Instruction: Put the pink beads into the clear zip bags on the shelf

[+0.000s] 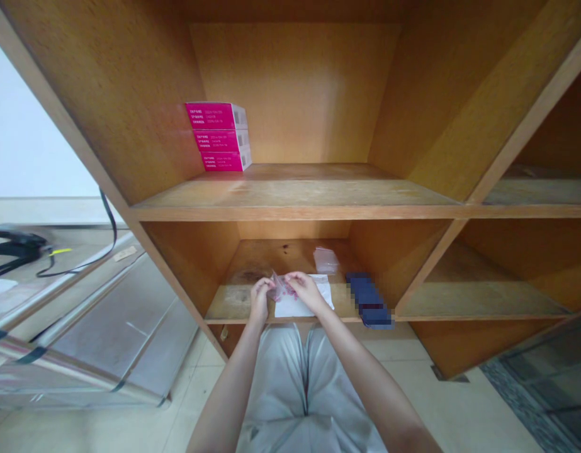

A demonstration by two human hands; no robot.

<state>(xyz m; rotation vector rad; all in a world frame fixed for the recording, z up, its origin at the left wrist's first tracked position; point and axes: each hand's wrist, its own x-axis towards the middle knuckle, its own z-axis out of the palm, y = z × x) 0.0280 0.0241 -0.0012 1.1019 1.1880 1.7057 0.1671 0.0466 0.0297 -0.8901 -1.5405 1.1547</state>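
My left hand is closed on the edge of a small clear plastic bag, held up over the lower shelf. Close by on the right, my right hand has its fingers pinched together beside the bag; what is between them is too small to make out. Under both hands lies a white sheet of paper. Small reddish bits show around the bag and the right fingertips, partly hidden by the hand. Behind the paper rests a stack of clear plastic bags.
A dark blue flat item, partly blurred out, lies at the right, overhanging the shelf's front edge. Three pink boxes are stacked on the upper shelf. Left of the cabinet stands a glass-topped frame with a black cable.
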